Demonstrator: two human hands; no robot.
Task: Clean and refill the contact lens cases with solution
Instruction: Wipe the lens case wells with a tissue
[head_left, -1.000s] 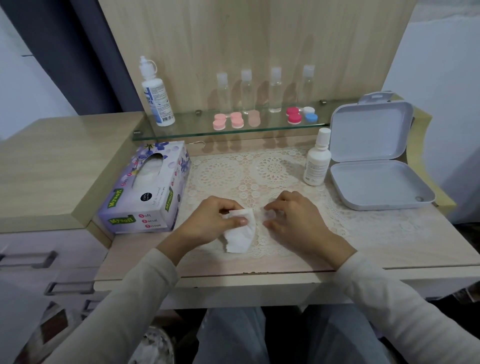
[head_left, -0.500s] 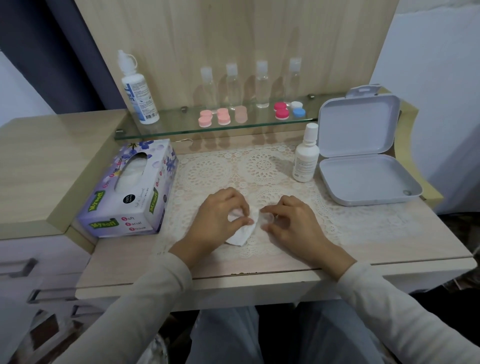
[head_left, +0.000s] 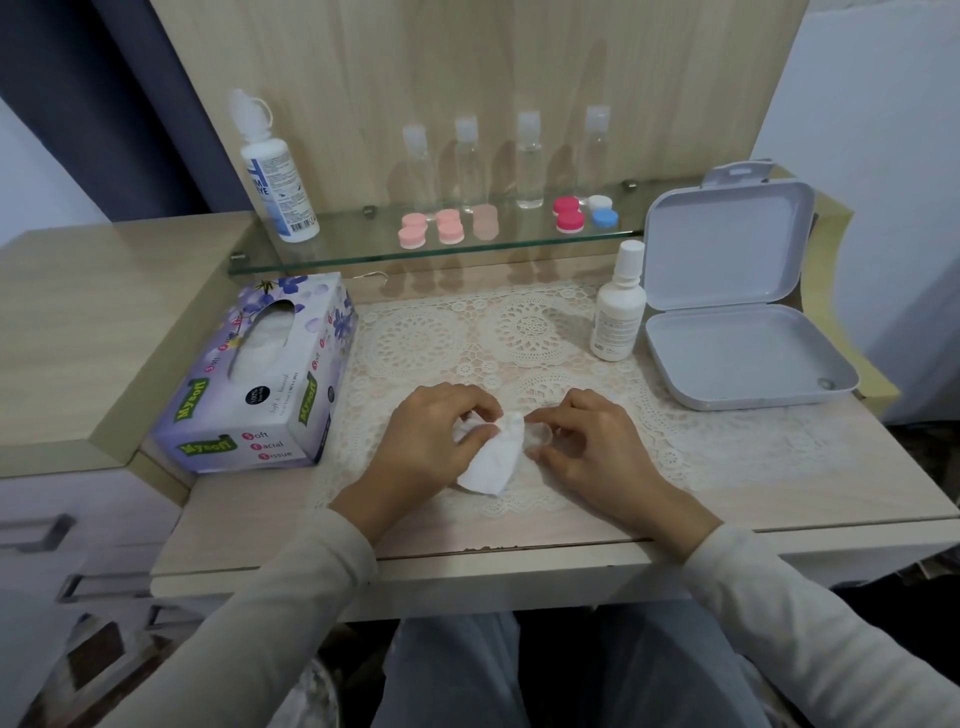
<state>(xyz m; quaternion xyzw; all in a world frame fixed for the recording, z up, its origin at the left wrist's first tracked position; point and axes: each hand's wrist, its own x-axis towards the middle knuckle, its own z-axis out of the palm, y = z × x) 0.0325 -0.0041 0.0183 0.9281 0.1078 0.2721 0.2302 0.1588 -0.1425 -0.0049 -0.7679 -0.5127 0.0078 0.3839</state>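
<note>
Between my grips, low over the desk (head_left: 831, 499), my left grip (head_left: 431, 439) pinches a crumpled tissue (head_left: 493, 465) against the clear lens case (head_left: 537, 435) pinched in my right grip (head_left: 597, 441). Both grips and the tissue hide most of it.

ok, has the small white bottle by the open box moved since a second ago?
No. The small white bottle stands beside the open white box's left edge, on the lace mat, just as before; only the camera shifted.
</note>
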